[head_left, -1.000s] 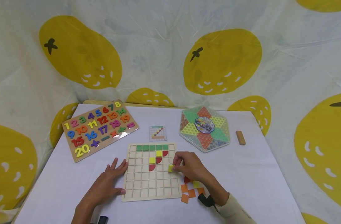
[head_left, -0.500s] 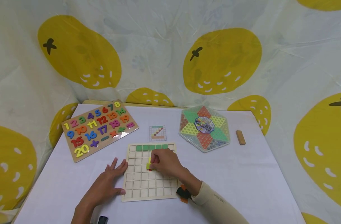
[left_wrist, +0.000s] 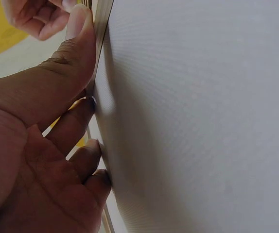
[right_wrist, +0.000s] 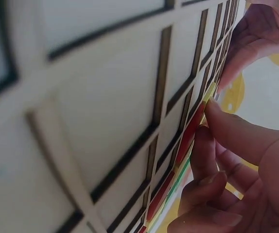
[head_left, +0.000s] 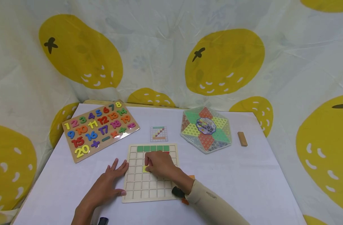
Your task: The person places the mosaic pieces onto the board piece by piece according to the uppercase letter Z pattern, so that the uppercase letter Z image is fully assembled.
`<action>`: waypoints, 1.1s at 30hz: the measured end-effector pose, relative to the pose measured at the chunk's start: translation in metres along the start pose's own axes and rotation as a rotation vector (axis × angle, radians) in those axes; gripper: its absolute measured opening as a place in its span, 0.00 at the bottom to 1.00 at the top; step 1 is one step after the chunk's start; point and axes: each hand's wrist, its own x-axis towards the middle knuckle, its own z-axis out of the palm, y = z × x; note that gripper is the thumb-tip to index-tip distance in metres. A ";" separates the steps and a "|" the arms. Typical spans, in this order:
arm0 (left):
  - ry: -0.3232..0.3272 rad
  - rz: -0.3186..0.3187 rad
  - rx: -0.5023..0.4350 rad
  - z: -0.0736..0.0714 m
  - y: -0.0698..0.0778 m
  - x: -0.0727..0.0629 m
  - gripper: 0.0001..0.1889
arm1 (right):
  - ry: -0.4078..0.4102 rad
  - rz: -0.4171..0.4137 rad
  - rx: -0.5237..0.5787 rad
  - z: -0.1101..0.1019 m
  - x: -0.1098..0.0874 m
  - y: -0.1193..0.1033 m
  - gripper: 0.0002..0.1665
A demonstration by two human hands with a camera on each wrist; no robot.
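A wooden grid board (head_left: 152,200) lies on the white table. Green square tiles (head_left: 147,148) fill part of its top row. My right hand (head_left: 161,164) is over the middle of the board, its thumb and fingertips at a yellow square tile (head_left: 145,169) in the fourth row. In the right wrist view the thumb tip meets that yellow tile (right_wrist: 209,92), with red tiles (right_wrist: 192,132) in cells beside it. Most of the other placed tiles are covered by the hand. My left hand (head_left: 106,183) spreads along the board's left edge, thumb and fingertips touching it.
Above the board lies a small pattern card (head_left: 158,134). A number puzzle board (head_left: 99,130) is at the back left, a hexagonal star game board (head_left: 206,129) at the back right, with a wooden block (head_left: 242,139) beyond. Orange tiles (head_left: 185,201) show partly under the right forearm.
My right hand has carried the yellow tile leftward from the board's right side to the fourth row, left of the red quarter-circles. My left hand has stayed in place.
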 end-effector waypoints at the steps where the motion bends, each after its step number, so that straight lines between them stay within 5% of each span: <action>1: 0.000 -0.002 -0.001 0.000 0.000 0.000 0.58 | -0.003 -0.001 0.001 0.000 0.000 0.000 0.13; 13: -0.010 -0.007 -0.010 0.001 0.000 0.001 0.57 | -0.020 -0.034 0.195 -0.034 -0.014 0.030 0.09; 22: -0.013 -0.021 -0.007 -0.001 0.001 0.000 0.58 | 0.020 0.063 0.194 -0.068 -0.049 0.069 0.08; 33: -0.013 -0.005 -0.009 0.000 -0.001 0.000 0.58 | -0.008 0.173 0.180 -0.073 -0.096 0.104 0.11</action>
